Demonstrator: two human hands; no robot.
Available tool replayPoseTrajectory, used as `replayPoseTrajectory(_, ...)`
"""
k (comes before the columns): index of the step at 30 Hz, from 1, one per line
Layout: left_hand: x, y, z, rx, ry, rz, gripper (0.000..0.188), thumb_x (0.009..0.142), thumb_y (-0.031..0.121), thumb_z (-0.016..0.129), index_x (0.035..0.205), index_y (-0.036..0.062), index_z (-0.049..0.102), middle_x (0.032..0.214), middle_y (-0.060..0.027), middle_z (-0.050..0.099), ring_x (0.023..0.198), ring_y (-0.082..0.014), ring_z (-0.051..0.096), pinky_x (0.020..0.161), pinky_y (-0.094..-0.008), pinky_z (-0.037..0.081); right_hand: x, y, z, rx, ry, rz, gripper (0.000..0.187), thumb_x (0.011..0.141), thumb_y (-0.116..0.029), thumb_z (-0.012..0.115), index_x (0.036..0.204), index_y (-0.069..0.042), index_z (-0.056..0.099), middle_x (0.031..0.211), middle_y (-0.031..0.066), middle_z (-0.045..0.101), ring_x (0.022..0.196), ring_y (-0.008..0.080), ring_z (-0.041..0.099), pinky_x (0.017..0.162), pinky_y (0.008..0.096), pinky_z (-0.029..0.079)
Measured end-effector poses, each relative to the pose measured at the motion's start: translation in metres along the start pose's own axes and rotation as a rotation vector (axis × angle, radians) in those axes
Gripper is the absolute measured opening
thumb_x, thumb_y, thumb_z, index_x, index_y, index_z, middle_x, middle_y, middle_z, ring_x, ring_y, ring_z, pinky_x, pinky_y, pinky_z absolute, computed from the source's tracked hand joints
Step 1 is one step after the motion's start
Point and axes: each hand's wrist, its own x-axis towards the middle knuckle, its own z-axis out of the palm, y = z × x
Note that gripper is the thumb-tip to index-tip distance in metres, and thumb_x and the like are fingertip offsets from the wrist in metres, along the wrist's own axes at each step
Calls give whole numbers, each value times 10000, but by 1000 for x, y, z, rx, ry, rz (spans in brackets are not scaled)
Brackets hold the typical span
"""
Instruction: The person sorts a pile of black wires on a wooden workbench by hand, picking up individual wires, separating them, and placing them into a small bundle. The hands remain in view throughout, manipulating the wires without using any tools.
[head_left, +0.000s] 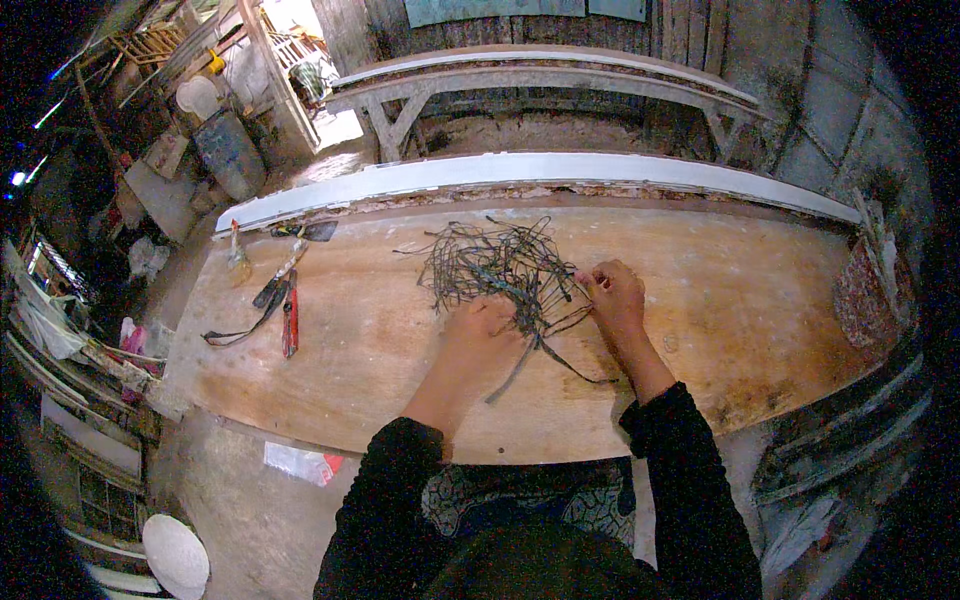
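Note:
A loose tangle of thin dark cords (490,255) lies on the wooden tabletop, in front of me. My left hand (482,332) is closed at the tangle's near edge, its fingers curled in among the strands and partly blurred. Several longer cord ends trail out beside it toward me. At the right side of the tangle, my right hand (616,296) is closed in a pinch, with a cord strand at the thumb and fingertips.
Red-handled pliers or cutters (290,316), a dark strap (247,324) and a small bottle (238,258) lie at the table's left. A long white-topped board (540,168) runs along the far edge. A patterned sack (868,300) stands right. A bench (560,82) is behind.

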Motion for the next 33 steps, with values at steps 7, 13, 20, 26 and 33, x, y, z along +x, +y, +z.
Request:
replayPoseTrajectory(7,3,-6,-2,77,10,116,172,679,167,627,808,54,620,779,-83,564,765,-270,551,701,-355,438,-15,-38,-11,61,65,-346,309,741,-242,611,1006,-104,532,1001,75,538,979,269,472,859,392,318)
replayPoseTrajectory(13,6,15,-16,-95,212,122,92,742,49,551,822,59,595,813,-83,549,766,-262,542,649,-357,435,-35,-55,-15,96,-223,-527,279,804,-274,534,1014,-91,520,1034,73,524,1046,245,424,932,414,235)
replayPoseTrajectory(20,12,25,-32,-243,485,15,128,769,20,533,871,45,606,793,-85,545,716,-223,547,628,-295,434,-26,-27,-7,815,-365,-66,285,847,-348,498,784,-71,477,731,2,462,742,123,430,699,250,361)
replayPoseTrajectory(26,11,14,-37,-156,482,12,138,767,16,531,872,39,619,742,-80,558,711,-205,539,637,-283,429,-10,-13,-23,1000,-683,134,271,837,-296,522,656,-128,411,549,-65,325,490,48,279,461,215,241)
replayPoseTrajectory(33,10,-8,-34,-43,421,8,170,744,2,529,872,57,626,767,-81,587,754,-238,547,665,-318,431,1,3,-32,1510,-548,108,242,834,-315,513,719,-108,459,533,-49,378,481,60,360,481,218,327)
